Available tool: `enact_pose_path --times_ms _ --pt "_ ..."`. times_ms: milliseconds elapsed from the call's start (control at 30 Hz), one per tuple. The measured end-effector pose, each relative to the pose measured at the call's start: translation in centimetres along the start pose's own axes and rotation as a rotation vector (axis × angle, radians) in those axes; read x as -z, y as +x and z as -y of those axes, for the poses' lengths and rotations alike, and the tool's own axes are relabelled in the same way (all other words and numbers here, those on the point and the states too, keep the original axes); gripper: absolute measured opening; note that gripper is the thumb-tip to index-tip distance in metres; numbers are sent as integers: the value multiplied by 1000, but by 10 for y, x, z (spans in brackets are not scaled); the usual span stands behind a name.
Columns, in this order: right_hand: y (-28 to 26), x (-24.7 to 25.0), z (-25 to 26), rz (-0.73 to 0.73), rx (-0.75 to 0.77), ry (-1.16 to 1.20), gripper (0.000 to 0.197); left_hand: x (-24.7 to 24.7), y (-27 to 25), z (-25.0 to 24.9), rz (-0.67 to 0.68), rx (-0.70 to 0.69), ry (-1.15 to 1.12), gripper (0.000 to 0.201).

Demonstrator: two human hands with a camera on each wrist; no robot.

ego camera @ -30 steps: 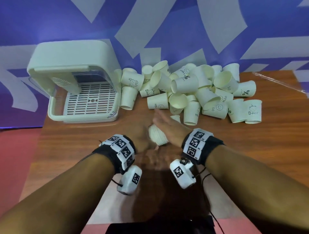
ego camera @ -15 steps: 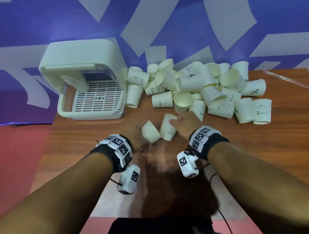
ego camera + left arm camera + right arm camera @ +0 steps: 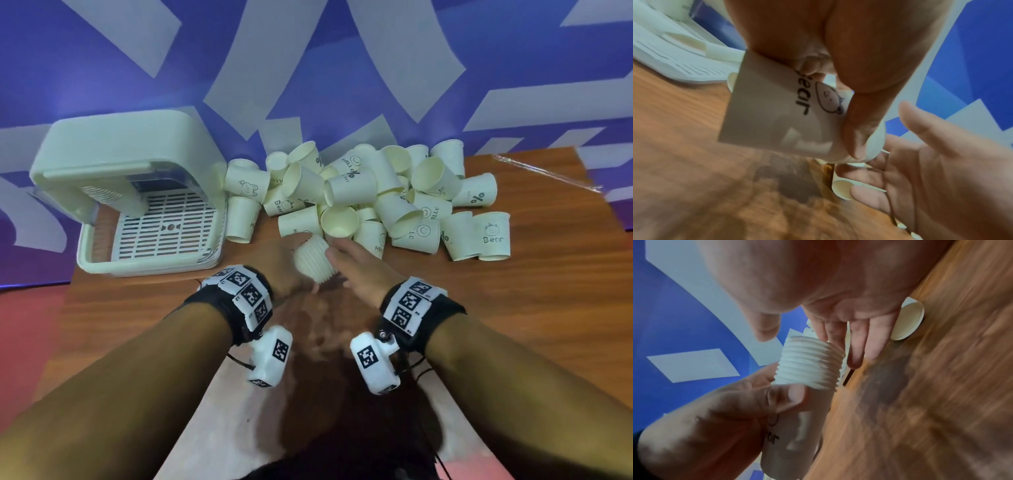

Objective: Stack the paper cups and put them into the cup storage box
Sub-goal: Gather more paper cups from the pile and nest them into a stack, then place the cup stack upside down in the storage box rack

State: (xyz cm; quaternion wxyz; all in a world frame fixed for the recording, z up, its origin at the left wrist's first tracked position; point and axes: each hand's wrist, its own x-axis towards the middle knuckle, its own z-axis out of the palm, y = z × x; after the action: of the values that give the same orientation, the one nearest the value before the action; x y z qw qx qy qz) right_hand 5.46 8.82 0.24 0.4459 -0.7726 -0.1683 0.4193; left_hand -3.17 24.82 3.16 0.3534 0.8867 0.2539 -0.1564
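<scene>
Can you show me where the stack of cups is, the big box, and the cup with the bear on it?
stack of cups (image 3: pixel 314 260), head view, ribbed rims.
storage box (image 3: pixel 150 265), head view, front wall.
Bear cup (image 3: pixel 493 236), head view, printed side.

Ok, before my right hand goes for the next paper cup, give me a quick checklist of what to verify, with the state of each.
1. Left hand grips the nested stack of cream paper cups: ok, thumb and fingers wrap its lower body.
2. Right hand free to pick: ok, fingers straight, holding nothing.
3. Stack's rims seated evenly: ok, ridges look parallel in the right wrist view.
4. Loose cream paper cups within reach: ok, the pile lies just beyond the fingertips.
5. Cream plastic cup storage box open: ok, lid raised, slatted tray bare.
6. Whether the nearest loose cup is undamaged: cannot tell.
</scene>
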Motion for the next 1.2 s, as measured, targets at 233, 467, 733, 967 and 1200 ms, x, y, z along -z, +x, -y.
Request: enact_pose_path --times_ms 233,467,733,967,1200 --pt "13 55 -5 -692 81 -262 61 -4 24 -24 75 12 42 100" --pt "44 88 -19 -666 -211 -446 87 -9 40 -32 62 -34 -94 98" --pt "15 87 -13 -708 -130 -58 63 0 43 -27 -10 -87 4 99" --pt "-5 63 0 -363 -35 158 70 5 28 -35 12 -181 38 97" --pt "-5 5 38 -95 -72 262 62 16 4 -8 20 -211 -8 99"
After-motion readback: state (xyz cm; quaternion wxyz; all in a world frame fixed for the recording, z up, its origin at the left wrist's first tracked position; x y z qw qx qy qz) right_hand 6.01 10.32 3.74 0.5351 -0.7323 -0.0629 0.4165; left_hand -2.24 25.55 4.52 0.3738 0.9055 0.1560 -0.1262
